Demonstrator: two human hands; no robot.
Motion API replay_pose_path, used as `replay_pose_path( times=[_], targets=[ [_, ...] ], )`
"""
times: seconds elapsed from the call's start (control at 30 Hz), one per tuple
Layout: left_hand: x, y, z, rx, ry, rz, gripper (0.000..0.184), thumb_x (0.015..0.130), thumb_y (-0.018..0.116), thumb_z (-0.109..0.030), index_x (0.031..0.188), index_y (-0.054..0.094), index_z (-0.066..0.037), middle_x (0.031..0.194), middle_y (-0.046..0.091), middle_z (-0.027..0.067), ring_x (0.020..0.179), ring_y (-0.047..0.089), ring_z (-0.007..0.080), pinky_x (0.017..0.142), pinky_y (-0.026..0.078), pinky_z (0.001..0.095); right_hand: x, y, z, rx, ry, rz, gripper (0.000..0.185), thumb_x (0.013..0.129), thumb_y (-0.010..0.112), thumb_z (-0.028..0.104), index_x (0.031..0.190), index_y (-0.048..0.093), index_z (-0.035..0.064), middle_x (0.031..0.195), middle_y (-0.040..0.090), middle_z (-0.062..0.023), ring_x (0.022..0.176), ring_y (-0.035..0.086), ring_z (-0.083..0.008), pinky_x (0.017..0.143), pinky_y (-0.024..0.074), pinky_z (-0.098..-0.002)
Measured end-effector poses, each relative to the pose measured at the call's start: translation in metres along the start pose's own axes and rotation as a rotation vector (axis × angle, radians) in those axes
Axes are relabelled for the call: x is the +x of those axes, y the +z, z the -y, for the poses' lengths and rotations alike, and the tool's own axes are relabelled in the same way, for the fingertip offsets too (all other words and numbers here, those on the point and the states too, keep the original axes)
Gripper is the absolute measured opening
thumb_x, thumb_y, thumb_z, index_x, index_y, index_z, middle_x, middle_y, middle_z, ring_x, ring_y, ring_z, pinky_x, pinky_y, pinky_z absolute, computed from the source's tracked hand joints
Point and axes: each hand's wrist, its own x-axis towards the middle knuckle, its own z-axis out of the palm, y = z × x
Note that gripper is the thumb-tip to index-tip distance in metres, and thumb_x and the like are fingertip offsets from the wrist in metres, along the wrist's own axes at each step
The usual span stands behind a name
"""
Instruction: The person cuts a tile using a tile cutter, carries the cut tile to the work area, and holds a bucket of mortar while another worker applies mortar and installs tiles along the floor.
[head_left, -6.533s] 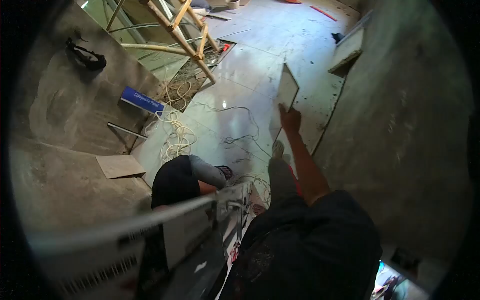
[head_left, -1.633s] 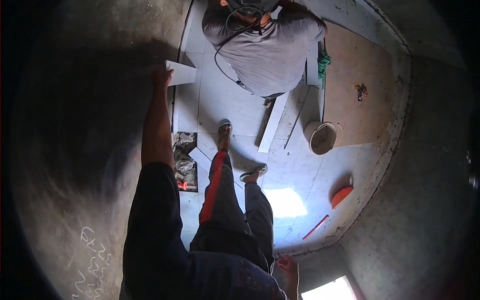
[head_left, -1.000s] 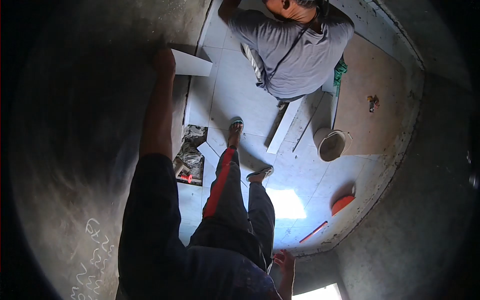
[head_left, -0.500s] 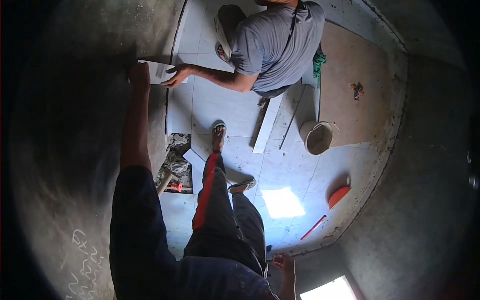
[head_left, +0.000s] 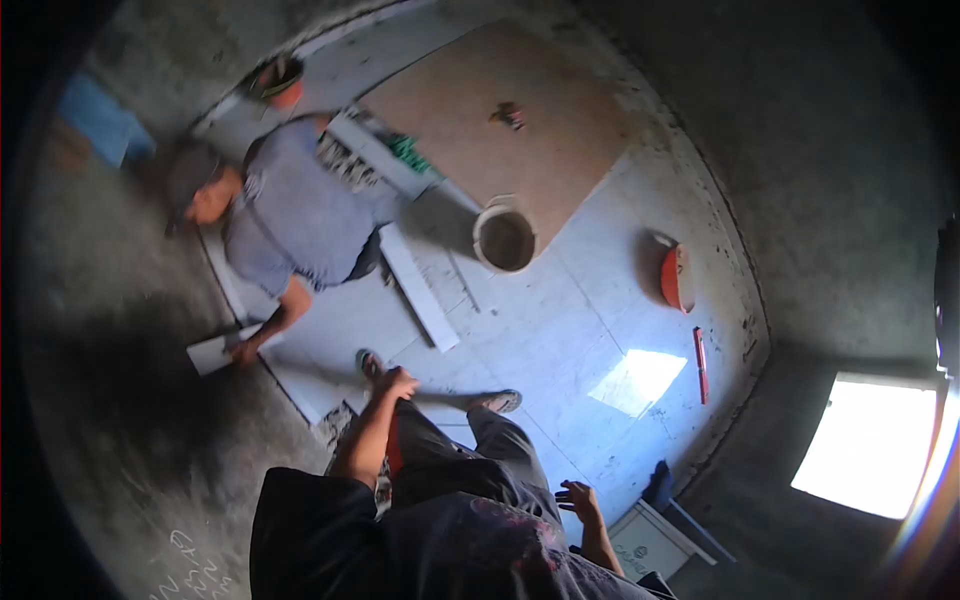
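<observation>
My left hand [head_left: 398,385] is in front of my left thigh, apart from the tile, with its fingers curled in and nothing visible in them. Low beside my right hip, my right hand [head_left: 580,500] hangs with its fingers apart and holds nothing. A cut white tile [head_left: 210,354] lies against the grey wall at the left, and a co-worker's hand [head_left: 245,350] grips its right end. That co-worker [head_left: 300,210], in a grey shirt and dark cap, is low on the floor and leans toward the wall.
A long white tile strip [head_left: 418,288] lies ahead of my feet. Beyond it stand a bucket [head_left: 503,238] and a brown board [head_left: 520,110]. At the right are a red basin [head_left: 677,278] and a red bar [head_left: 701,365]. A rubble-filled gap [head_left: 340,425] runs beside my left leg.
My left hand has let go of the tile and drawn back toward my leg. The co-worker now holds the tile alone, bending lower. My view has swung to the right.
</observation>
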Motion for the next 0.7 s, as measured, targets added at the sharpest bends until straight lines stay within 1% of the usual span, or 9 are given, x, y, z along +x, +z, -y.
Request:
replay_pose_path(
  times=[0.1,0.17,0.2,0.33,0.4,0.47,0.5,0.57,0.7],
  targets=[
    [0.033,0.085,-0.111,0.41,0.399,-0.134,0.034,0.066,0.052,-0.037,0.052,0.058,-0.007,0.05,0.057,0.0084,0.05,0.059,0.0208,0.055,0.047,0.0342,0.039,-0.066,-0.047,0.109,-0.003,-0.063,0.031,0.078,0.053,0.028,0.095,0.053,0.002,0.08,0.06,-0.0175,0.07,0.061,-0.0269,0.061,0.0479,-0.0389],
    [0.033,0.123,-0.197,0.237,0.436,0.017,0.032,0.069,0.055,-0.032,0.054,0.058,-0.005,0.051,0.057,0.0088,0.047,0.056,0.0158,0.049,0.046,0.0323,0.076,-0.115,-0.076,0.306,0.052,-0.061,0.029,0.078,0.052,0.024,0.095,0.05,0.0017,0.081,0.06,-0.0188,0.064,0.06,-0.0279,0.056,0.0482,-0.0395],
    [0.005,0.135,-0.248,0.236,0.388,0.072,0.028,0.071,0.056,-0.029,0.057,0.058,-0.004,0.056,0.059,0.0086,0.047,0.055,0.0139,0.046,0.044,0.0287,0.076,-0.126,-0.076,0.301,0.022,-0.201,0.032,0.076,0.053,0.022,0.1,0.051,0.0007,0.079,0.06,-0.0188,0.066,0.061,-0.0286,0.056,0.0491,-0.0391],
    [0.006,0.178,-0.365,0.379,0.517,0.058,0.028,0.074,0.055,-0.031,0.067,0.059,-0.004,0.061,0.061,0.0083,0.05,0.057,0.014,0.045,0.043,0.0269,0.104,-0.176,-0.073,0.505,0.01,-0.349,0.027,0.075,0.052,0.02,0.092,0.053,-0.0007,0.076,0.061,-0.0179,0.061,0.061,-0.0267,0.051,0.0493,-0.0372],
    [-0.001,0.174,-0.414,0.281,0.459,0.147,0.03,0.075,0.055,-0.035,0.077,0.059,-0.005,0.067,0.062,0.008,0.055,0.058,0.0136,0.045,0.043,0.0273,0.128,-0.193,-0.047,0.468,0.051,-0.291,0.026,0.076,0.053,0.021,0.095,0.051,0.003,0.075,0.06,-0.0171,0.062,0.061,-0.0269,0.052,0.0482,-0.0377],
    [0.045,0.168,-0.411,0.118,0.324,0.135,0.03,0.079,0.049,-0.036,0.078,0.057,-0.007,0.066,0.061,0.0072,0.057,0.058,0.0134,0.047,0.042,0.0321,0.163,-0.202,-0.014,0.42,0.037,-0.21,0.027,0.076,0.055,0.023,0.094,0.052,0.0039,0.075,0.061,-0.0156,0.061,0.061,-0.0258,0.051,0.0478,-0.0371],
    [0.126,0.153,-0.379,0.528,0.36,0.209,0.034,0.081,0.044,-0.037,0.083,0.056,-0.005,0.065,0.059,0.0069,0.051,0.054,0.0167,0.048,0.042,0.0335,0.181,-0.21,0.0,0.304,0.038,-0.12,0.028,0.076,0.056,0.026,0.093,0.053,0.0047,0.075,0.061,-0.014,0.061,0.061,-0.0247,0.049,0.0474,-0.0365],
    [0.136,0.15,-0.361,0.494,0.098,0.15,0.037,0.082,0.039,-0.038,0.089,0.055,-0.005,0.073,0.058,0.0098,0.057,0.052,0.019,0.053,0.043,0.0339,0.21,-0.225,0.052,0.11,-0.025,-0.04,0.034,0.075,0.058,0.037,0.091,0.056,0.0067,0.076,0.062,-0.0087,0.06,0.06,-0.0196,0.048,0.0465,-0.0343],
    [0.16,0.144,-0.472,0.503,-0.127,0.118,0.038,0.082,0.039,-0.038,0.092,0.054,-0.005,0.076,0.057,0.0102,0.06,0.053,0.0193,0.055,0.043,0.0345,0.21,-0.265,0.195,0.167,-0.3,-0.145,0.035,0.076,0.057,0.037,0.091,0.056,0.0056,0.074,0.062,-0.0068,0.06,0.06,-0.0158,0.049,0.0471,-0.029]
  ],
)
